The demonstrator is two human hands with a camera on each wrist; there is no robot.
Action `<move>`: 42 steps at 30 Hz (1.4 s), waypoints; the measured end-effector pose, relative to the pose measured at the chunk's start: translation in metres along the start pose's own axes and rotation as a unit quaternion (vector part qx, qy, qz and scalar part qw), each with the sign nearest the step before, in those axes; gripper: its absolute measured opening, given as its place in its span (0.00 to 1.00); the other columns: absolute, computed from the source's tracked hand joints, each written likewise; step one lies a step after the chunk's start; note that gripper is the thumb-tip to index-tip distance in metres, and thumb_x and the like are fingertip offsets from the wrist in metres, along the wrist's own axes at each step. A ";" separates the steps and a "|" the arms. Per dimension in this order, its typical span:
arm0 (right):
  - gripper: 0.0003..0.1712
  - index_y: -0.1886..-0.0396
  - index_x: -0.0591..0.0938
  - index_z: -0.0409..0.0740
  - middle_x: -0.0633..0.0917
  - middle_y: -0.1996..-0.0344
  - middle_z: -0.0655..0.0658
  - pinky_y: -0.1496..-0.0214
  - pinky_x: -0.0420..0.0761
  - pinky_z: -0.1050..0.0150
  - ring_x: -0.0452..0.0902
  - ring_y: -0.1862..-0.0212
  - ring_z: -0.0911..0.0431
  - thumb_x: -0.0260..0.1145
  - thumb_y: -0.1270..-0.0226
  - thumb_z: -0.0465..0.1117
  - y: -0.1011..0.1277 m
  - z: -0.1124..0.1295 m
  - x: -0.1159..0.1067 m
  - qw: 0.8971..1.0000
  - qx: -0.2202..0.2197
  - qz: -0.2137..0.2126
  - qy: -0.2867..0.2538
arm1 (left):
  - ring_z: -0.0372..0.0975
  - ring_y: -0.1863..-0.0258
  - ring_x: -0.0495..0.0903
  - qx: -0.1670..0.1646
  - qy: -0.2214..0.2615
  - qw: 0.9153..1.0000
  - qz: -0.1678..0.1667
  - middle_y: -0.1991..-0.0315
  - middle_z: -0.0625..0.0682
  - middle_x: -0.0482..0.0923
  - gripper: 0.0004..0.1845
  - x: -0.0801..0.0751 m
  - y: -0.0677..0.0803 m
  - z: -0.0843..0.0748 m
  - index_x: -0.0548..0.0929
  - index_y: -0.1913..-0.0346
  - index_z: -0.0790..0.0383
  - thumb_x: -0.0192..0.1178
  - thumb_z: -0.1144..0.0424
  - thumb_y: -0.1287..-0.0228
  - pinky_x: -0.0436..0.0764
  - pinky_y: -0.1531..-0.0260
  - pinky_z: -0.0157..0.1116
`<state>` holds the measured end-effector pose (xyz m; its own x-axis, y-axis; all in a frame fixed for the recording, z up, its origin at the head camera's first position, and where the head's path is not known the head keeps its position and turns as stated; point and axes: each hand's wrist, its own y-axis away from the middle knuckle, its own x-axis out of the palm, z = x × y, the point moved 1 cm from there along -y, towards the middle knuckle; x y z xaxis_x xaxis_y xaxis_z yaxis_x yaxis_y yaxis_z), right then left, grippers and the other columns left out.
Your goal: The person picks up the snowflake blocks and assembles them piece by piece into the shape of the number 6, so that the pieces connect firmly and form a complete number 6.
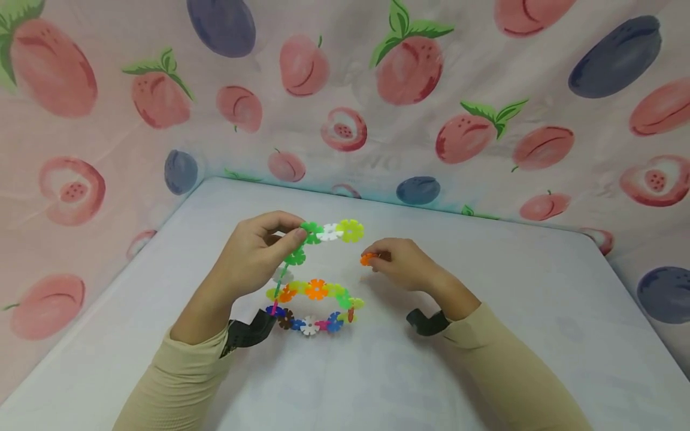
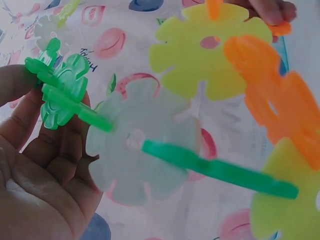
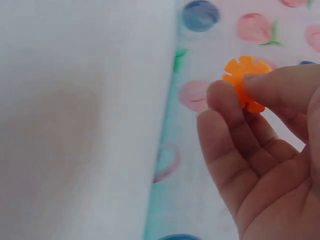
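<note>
My left hand pinches a green snowflake disc between thumb and fingers. From that disc a white disc and a yellow disc run out to the right. Below it, more green and whitish discs link down to a ring of many-coloured discs, which includes orange, blue, brown and white pieces. In the left wrist view a whitish disc stands close up beside the palm. To the right of the chain's yellow end, apart from it, my right hand pinches a loose orange snowflake disc.
A white-covered table lies under both hands. Behind it and to the left rises a fruit-print cloth. Black straps with mounts sit at both wrists, over beige sleeves.
</note>
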<state>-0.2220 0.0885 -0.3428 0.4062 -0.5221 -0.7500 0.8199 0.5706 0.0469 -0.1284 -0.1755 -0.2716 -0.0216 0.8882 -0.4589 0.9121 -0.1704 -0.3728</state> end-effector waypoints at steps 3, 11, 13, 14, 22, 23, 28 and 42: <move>0.12 0.48 0.86 0.43 0.85 0.58 0.49 0.54 0.82 0.59 0.80 0.58 0.53 0.63 0.27 0.36 0.006 0.007 -0.008 0.999 -0.028 -0.029 -0.012 | 0.42 0.63 0.81 -0.001 -0.001 1.000 -0.001 0.59 0.53 0.83 0.08 0.000 0.000 0.000 0.84 0.53 0.67 0.59 0.66 0.28 0.82 0.56 0.43; 0.09 0.53 0.84 0.40 0.88 0.61 0.48 0.53 0.84 0.58 0.83 0.61 0.55 0.67 0.30 0.35 0.018 0.024 -0.019 0.992 -0.055 -0.094 -0.069 | 0.42 0.63 0.81 -0.002 0.000 1.000 -0.002 0.59 0.53 0.84 0.09 0.000 0.000 0.000 0.84 0.53 0.66 0.59 0.65 0.28 0.82 0.56 0.42; 0.06 0.56 0.84 0.40 0.88 0.62 0.46 0.55 0.84 0.59 0.84 0.62 0.55 0.68 0.31 0.33 0.021 0.028 -0.022 0.987 -0.071 -0.121 -0.077 | 0.42 0.63 0.81 0.000 0.000 1.000 -0.002 0.59 0.53 0.84 0.09 0.000 -0.001 0.001 0.84 0.53 0.67 0.59 0.65 0.28 0.82 0.55 0.43; 0.05 0.57 0.84 0.39 0.88 0.63 0.46 0.56 0.84 0.60 0.84 0.62 0.55 0.68 0.32 0.33 0.023 0.030 -0.023 0.984 -0.082 -0.136 -0.079 | 0.42 0.63 0.81 0.001 0.000 1.000 -0.003 0.59 0.53 0.84 0.08 0.001 -0.001 0.001 0.84 0.53 0.67 0.59 0.65 0.28 0.82 0.55 0.43; 0.07 0.63 0.85 0.34 0.87 0.62 0.42 0.57 0.82 0.70 0.85 0.61 0.52 0.69 0.39 0.22 0.036 0.049 -0.033 0.939 -0.208 -0.256 -0.095 | 0.42 0.64 0.81 0.004 0.000 1.000 -0.005 0.59 0.52 0.83 0.08 0.002 -0.001 0.002 0.84 0.53 0.67 0.59 0.66 0.28 0.82 0.55 0.43; 0.08 0.64 0.85 0.33 0.87 0.62 0.41 0.56 0.82 0.70 0.85 0.61 0.51 0.69 0.41 0.21 0.038 0.051 -0.033 0.932 -0.226 -0.267 -0.095 | 0.42 0.64 0.81 0.004 0.001 1.000 -0.005 0.59 0.53 0.83 0.08 0.002 -0.001 0.002 0.84 0.53 0.67 0.59 0.66 0.28 0.82 0.56 0.43; 0.11 0.66 0.83 0.30 0.86 0.62 0.40 0.52 0.82 0.66 0.84 0.56 0.49 0.68 0.46 0.16 0.045 0.061 -0.035 0.905 -0.299 -0.285 -0.100 | 0.42 0.64 0.82 0.002 0.001 1.000 -0.006 0.59 0.53 0.84 0.09 0.002 -0.001 0.001 0.84 0.53 0.67 0.59 0.65 0.28 0.82 0.56 0.43; 0.13 0.66 0.83 0.27 0.86 0.62 0.36 0.50 0.82 0.65 0.84 0.57 0.45 0.68 0.50 0.13 0.048 0.072 -0.033 0.881 -0.358 -0.298 -0.088 | 0.45 0.63 0.82 0.005 -0.003 1.000 -0.011 0.59 0.53 0.84 0.09 0.004 0.000 0.001 0.84 0.53 0.67 0.60 0.66 0.28 0.81 0.54 0.45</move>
<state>-0.1667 0.0874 -0.2682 0.0973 -0.9179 -0.3846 0.4704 0.3830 -0.7950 -0.1290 -0.1723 -0.2737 -0.0449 0.8893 -0.4550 0.9076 -0.1541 -0.3906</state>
